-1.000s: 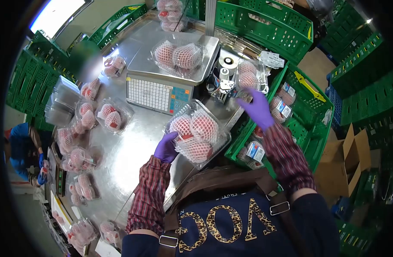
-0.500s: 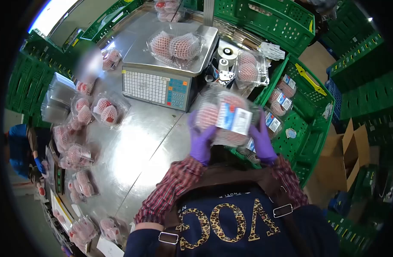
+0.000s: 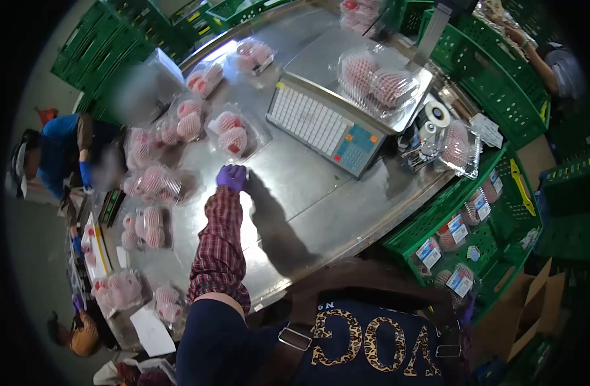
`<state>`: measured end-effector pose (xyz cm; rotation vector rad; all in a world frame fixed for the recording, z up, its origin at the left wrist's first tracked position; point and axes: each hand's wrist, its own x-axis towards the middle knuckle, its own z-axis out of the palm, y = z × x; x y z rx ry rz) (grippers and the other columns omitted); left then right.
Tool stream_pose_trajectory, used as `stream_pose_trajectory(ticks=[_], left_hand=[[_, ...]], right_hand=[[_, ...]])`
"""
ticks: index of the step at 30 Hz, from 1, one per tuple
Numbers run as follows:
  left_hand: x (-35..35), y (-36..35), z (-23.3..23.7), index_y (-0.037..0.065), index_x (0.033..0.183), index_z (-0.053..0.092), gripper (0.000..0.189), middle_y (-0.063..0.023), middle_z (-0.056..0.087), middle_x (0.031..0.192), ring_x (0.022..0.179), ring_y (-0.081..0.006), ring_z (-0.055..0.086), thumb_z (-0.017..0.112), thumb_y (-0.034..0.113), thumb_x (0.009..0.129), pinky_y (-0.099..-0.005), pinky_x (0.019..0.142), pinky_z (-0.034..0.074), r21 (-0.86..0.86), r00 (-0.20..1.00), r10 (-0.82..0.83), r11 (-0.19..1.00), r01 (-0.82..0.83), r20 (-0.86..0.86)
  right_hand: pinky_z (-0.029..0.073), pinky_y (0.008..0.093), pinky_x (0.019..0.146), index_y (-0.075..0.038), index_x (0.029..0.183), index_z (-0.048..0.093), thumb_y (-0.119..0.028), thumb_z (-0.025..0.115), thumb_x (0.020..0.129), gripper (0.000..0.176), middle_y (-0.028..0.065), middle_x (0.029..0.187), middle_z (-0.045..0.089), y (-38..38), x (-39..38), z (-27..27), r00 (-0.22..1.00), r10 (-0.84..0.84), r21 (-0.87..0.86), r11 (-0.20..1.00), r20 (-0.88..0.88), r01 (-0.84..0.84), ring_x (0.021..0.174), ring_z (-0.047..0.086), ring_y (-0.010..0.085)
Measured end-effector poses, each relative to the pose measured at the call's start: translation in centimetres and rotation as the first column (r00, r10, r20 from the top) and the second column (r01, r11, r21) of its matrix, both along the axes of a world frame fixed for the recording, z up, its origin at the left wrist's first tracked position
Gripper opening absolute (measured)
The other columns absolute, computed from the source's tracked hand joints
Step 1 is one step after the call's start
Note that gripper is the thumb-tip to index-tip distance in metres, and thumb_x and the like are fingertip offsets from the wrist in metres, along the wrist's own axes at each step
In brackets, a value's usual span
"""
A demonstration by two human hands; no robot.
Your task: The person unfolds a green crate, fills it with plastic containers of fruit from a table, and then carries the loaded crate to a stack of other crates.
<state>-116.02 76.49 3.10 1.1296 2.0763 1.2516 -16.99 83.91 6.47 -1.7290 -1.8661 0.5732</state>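
Above the metal table, my left hand (image 3: 232,177), in a purple glove, has its fingers curled in with nothing showing in them. Just beyond its knuckles lies a clear pack of two net-wrapped red fruits (image 3: 232,134). My right hand (image 3: 468,310) shows only as a sliver of purple at the lower right, its fingers hidden. Right at it, in the green crate (image 3: 430,225), sits a labelled fruit pack (image 3: 459,282). Several more labelled packs line the crate's near side. An open pack (image 3: 377,78) with two wrapped fruits rests on the scale (image 3: 324,125).
Several unlabelled fruit packs (image 3: 152,183) stand along the table's left side. Label rolls (image 3: 436,114) and another pack (image 3: 459,148) are right of the scale. A cardboard box (image 3: 533,309) stands at lower right. Co-workers (image 3: 63,145) are at the left; another person's arm (image 3: 543,71) shows top right.
The labelled pack that both hands held is out of them; a pack now sits at the crate's near corner. My left hand has moved left over the table, and the view has turned left.
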Motion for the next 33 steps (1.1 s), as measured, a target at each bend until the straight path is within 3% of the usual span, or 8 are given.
stream_pose_trajectory(ticks=[3, 10, 13, 17, 26, 29, 31, 33], left_hand=[[-0.2, 0.0, 5.1, 0.004, 0.100, 0.049, 0.021, -0.0077, 0.057, 0.082, 0.085, -0.0173, 0.054, 0.049, 0.016, 0.083, -0.0306, 0.070, 0.045, 0.047, 0.716, 0.175, 0.959, -0.279, 0.675], [-4.8, 1.3, 7.3, 0.002, 0.080, 0.055, 0.011, -0.0069, 0.055, 0.067, 0.058, -0.0176, 0.054, 0.059, 0.011, 0.075, -0.0273, 0.061, 0.048, 0.209, 0.894, 0.290, 0.951, -0.228, -0.341], [7.3, 5.7, 25.0, 0.006, 0.078, 0.050, 0.008, -0.0020, 0.051, 0.066, 0.055, -0.0120, 0.050, 0.056, 0.005, 0.073, -0.0219, 0.054, 0.045, 0.191, 0.656, 0.371, 0.760, -0.621, 0.658], [11.7, 13.2, 33.6, 0.005, 0.074, 0.052, 0.007, -0.0003, 0.048, 0.066, 0.058, -0.0073, 0.045, 0.059, 0.004, 0.072, -0.0199, 0.054, 0.040, 0.465, 0.967, 0.234, 0.849, -0.251, 0.095], [26.1, 25.1, 30.6, 0.008, 0.098, 0.055, 0.033, -0.0113, 0.053, 0.093, 0.087, -0.0283, 0.053, 0.064, 0.013, 0.067, -0.0332, 0.073, 0.045, 0.136, 0.611, -0.097, 0.937, 0.323, -0.785], [31.7, 19.8, 30.3, 0.017, 0.129, 0.032, 0.060, -0.0152, 0.040, 0.123, 0.107, -0.0308, 0.046, 0.059, 0.031, 0.077, -0.0377, 0.083, 0.042, 0.206, 0.904, -0.380, 0.917, 0.341, 0.197], [32.4, 17.8, 27.8, 0.025, 0.138, 0.004, 0.077, -0.0148, 0.021, 0.138, 0.114, -0.0371, 0.041, 0.052, 0.045, 0.081, -0.0482, 0.087, 0.040, 0.215, 0.138, -0.312, 0.855, 0.471, 0.940], [33.0, 16.2, 25.9, 0.013, 0.135, 0.019, 0.067, -0.0159, 0.033, 0.132, 0.115, -0.0316, 0.041, 0.052, 0.035, 0.081, -0.0453, 0.093, 0.037, 0.257, 0.098, -0.329, 0.862, 0.437, 0.939]], right_hand=[[0.036, 0.0331, 0.093, 0.003, 0.126, 0.036, -0.009, 0.051, 0.081, 0.048, 0.0174, 0.121, 0.044, 2.2, -3.4, 3.1, 0.859, -0.502, -0.338, 0.829, -0.098, 0.446, 0.110, 0.043, 0.0227], [0.042, 0.0271, 0.079, -0.002, 0.119, 0.046, -0.023, 0.053, 0.085, 0.041, 0.0053, 0.108, 0.054, 24.3, -40.0, 21.5, 0.738, 0.080, -0.085, 0.979, -0.670, -0.184, 0.094, 0.050, 0.0150], [0.045, 0.0273, 0.070, -0.005, 0.122, 0.042, -0.033, 0.050, 0.086, 0.046, 0.0071, 0.111, 0.050, 29.2, -48.9, 25.3, 0.528, 0.021, -0.220, 0.895, -0.849, -0.389, 0.085, 0.051, 0.0167], [0.047, 0.0289, 0.071, -0.002, 0.107, 0.052, -0.021, 0.057, 0.081, 0.032, 0.0067, 0.093, 0.055, 35.3, -53.1, 22.0, 0.284, -0.121, -0.294, 0.632, -0.951, -0.717, 0.080, 0.054, 0.0170], [0.046, 0.0309, 0.065, -0.004, 0.092, 0.044, -0.001, 0.050, 0.069, 0.023, 0.0071, 0.078, 0.051, 20.7, -41.3, 24.8, 0.148, -0.246, -0.282, 0.708, -0.958, -0.648, 0.070, 0.052, 0.0166], [0.046, 0.0288, 0.063, -0.004, 0.099, 0.043, 0.001, 0.051, 0.069, 0.031, 0.0054, 0.079, 0.051, 16.1, -38.4, 26.6, 0.232, -0.240, -0.334, 0.708, -0.943, -0.622, 0.068, 0.054, 0.0154], [0.046, 0.0271, 0.064, -0.002, 0.101, 0.043, 0.004, 0.053, 0.069, 0.034, 0.0057, 0.083, 0.053, 13.8, -37.9, 27.4, 0.330, -0.269, -0.424, 0.637, -0.905, -0.644, 0.072, 0.055, 0.0144], [0.047, 0.0267, 0.065, -0.001, 0.103, 0.045, 0.005, 0.054, 0.069, 0.036, 0.0071, 0.089, 0.055, 13.0, -37.8, 26.2, 0.407, -0.180, -0.437, 0.527, -0.895, -0.729, 0.075, 0.056, 0.0140]])
